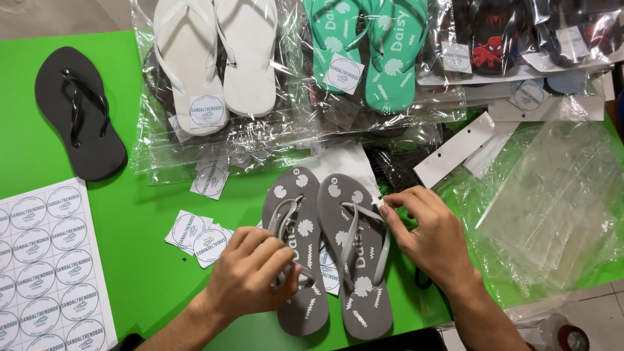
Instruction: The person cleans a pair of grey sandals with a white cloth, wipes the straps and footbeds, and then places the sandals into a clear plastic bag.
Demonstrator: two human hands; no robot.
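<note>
Grey flip-flops [328,250]: left hand [250,276] hides one strap.

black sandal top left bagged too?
No. The black sandal lies bare on the green table, outside the bags.

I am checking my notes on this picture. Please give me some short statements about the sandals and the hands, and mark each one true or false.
1. The left hand rests on the left grey sandal. True.
2. The fingers of the right hand pinch a small white piece at the strap of the right grey sandal. True.
3. The grey pair is sealed in a clear bag. False: it lies bare on the green table.
4. The single black sandal lies at the right. False: it lies at the far left.
5. The white pair is inside clear plastic. True.
</note>
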